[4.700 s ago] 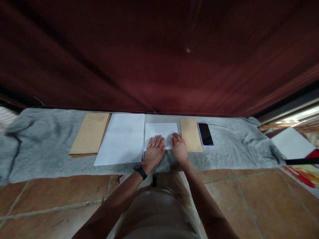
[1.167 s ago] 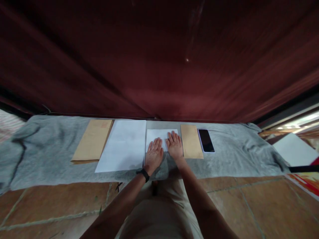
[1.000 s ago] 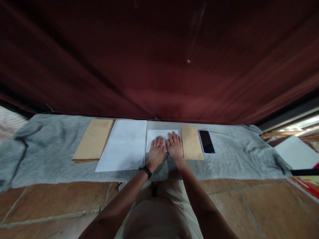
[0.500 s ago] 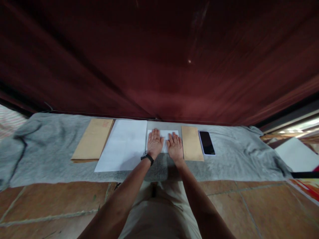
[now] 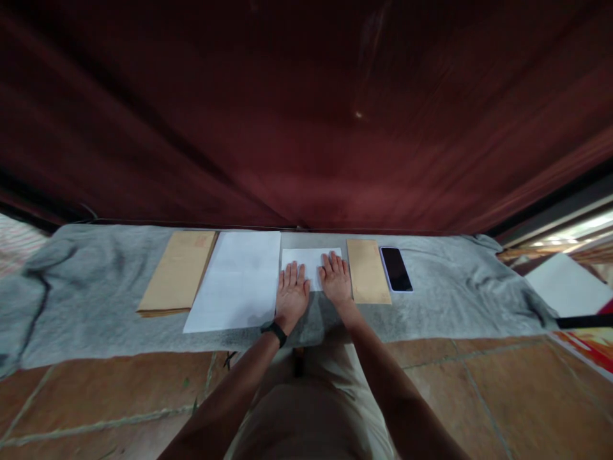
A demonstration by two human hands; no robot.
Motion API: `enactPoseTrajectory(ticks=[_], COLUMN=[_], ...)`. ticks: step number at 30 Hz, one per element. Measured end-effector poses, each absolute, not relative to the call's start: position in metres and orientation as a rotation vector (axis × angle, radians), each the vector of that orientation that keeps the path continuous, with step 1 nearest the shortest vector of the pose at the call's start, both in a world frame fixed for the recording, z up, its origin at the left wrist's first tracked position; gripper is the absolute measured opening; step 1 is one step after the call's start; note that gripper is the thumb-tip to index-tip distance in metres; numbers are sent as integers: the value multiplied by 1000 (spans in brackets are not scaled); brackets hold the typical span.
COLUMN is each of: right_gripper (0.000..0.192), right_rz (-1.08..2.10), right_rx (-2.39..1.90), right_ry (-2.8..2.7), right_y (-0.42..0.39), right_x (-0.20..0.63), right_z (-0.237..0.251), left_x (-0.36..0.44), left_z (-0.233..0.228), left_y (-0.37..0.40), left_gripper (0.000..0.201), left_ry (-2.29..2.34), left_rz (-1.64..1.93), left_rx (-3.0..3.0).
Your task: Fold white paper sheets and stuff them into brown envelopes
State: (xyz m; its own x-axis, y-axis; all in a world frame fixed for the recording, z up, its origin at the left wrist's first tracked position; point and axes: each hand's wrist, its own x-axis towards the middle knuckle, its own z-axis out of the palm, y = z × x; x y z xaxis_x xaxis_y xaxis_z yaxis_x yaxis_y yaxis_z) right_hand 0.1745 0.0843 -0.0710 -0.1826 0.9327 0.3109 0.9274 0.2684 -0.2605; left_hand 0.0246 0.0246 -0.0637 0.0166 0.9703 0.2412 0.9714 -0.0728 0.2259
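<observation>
At the centre of the frame, a small white paper [image 5: 313,255] lies on the cloth-covered bench [image 5: 460,287]. The left hand [image 5: 292,294] covers its lower-left corner, the right hand [image 5: 336,279] its right end, both flat, fingers extended, gripping nothing. Larger white sheets [image 5: 237,275] lie left of centre; a phone [image 5: 396,269], right.

- Frame centre: left hand [image 5: 292,298] and right hand [image 5: 336,281] palm-down, fingers on small white paper [image 5: 312,263].
- Left of centre: large white sheet [image 5: 237,281], brown envelope stack [image 5: 177,271].
- Right of centre: single tan envelope [image 5: 368,271], phone [image 5: 396,269].
</observation>
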Motion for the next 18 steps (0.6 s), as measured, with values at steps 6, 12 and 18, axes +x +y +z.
enactPoseTrajectory(ticks=[6,12,18], right_gripper=[47,49,51], right_rz=[92,62,2], right_rx=[-1549,-1547,-1638], right_ry=[-2256,-2299,-2266], right_y=[90,101,113], right_x=[150,149,171], right_z=[-66,-70,-73], left_x=[27,26,26], left_z=[-60,-65,-67], left_y=[27,28,28], left_gripper=[55,55,57], left_ry=[-2140,-2131,-2138], left_rz=[-461,-487,-511], left_rx=[-2244,-2234,-2221])
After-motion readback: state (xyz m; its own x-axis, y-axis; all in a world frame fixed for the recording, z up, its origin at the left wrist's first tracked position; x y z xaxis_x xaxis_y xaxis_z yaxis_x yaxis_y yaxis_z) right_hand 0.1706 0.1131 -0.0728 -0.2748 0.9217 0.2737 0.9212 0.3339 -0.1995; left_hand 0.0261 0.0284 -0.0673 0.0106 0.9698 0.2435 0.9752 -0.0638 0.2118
